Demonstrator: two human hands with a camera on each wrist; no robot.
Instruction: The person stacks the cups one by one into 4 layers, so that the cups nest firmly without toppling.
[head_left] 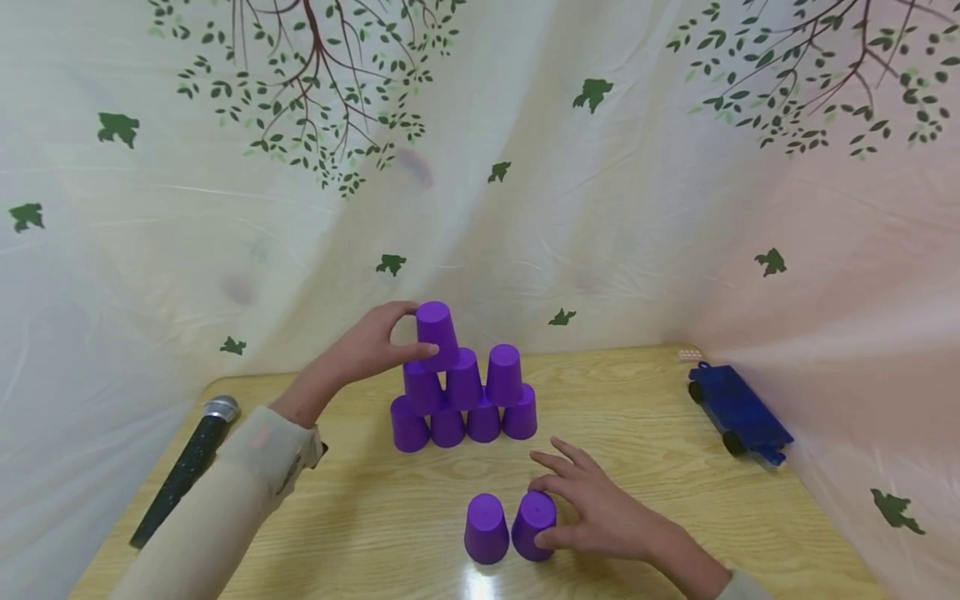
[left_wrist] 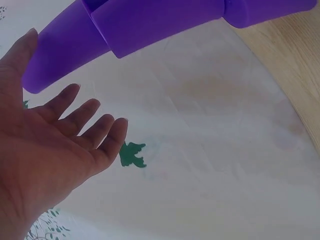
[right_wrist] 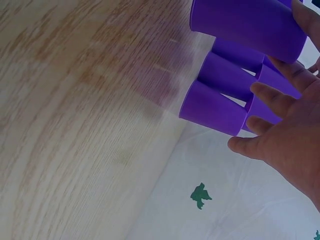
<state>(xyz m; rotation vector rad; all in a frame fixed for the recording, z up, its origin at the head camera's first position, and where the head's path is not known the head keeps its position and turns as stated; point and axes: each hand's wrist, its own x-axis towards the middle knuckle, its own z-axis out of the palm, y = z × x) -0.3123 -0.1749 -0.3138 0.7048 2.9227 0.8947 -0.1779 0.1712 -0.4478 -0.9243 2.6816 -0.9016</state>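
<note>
Upside-down purple cups make a stepped stack on the table: several in the bottom row, such as the leftmost cup, and three above, including the middle cup. My left hand pinches the top cup between thumb and forefinger, over the stack's left side; its other fingers stand free of the cup in the left wrist view. Nearer to me, my right hand has thumb and forefinger around the right front cup, which stands upside down. Just left of it is another purple cup.
At the table's left side lies a black microphone with a silver head. A blue toy cart with black wheels sits at the right edge. Behind the table hangs a pale curtain printed with leaves and branches.
</note>
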